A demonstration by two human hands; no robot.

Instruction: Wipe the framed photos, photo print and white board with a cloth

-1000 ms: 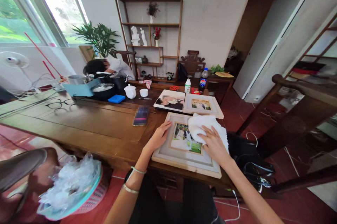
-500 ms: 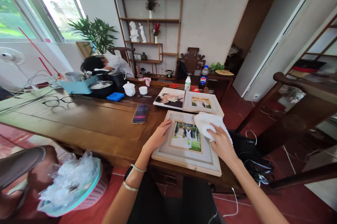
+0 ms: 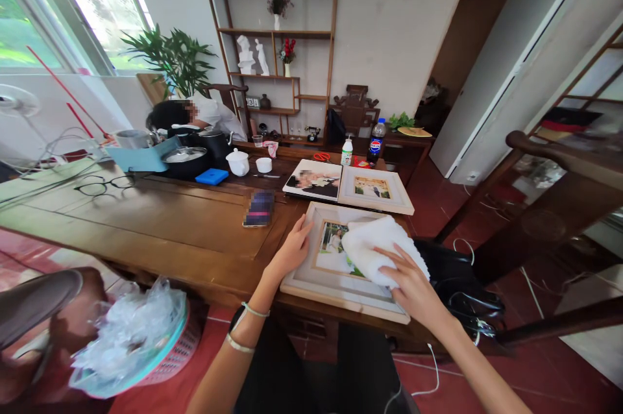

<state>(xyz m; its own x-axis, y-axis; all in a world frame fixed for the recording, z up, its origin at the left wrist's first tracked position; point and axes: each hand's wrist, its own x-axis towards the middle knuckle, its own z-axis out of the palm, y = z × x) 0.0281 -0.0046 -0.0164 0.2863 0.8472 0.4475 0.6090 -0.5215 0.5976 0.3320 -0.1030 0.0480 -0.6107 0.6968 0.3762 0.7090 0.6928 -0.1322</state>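
Note:
A light wooden picture frame (image 3: 302, 291) with a couple's photo lies flat at the table's front edge. My left hand (image 3: 292, 248) grips its left side, the fingers on the border. Under my right hand (image 3: 406, 281) is a white cloth (image 3: 374, 239), which I press onto the frame's right half with fingers spread over it. The cloth covers the right part of the photo. Just behind lie a second framed photo (image 3: 402, 193) and a photo panel (image 3: 296, 187), side by side.
On the wooden table (image 3: 195, 226) are a phone (image 3: 259, 208), glasses (image 3: 104, 187), a blue box (image 3: 211, 176), a white teapot (image 3: 238, 162) and a cola bottle (image 3: 376, 141). A basket (image 3: 170, 362) of plastic bags stands lower left. A person (image 3: 209, 112) leans over behind the table.
My right hand has moved the cloth left and toward me, from the frame's upper right corner over the photo's right part. My left hand stays on the frame's left side.

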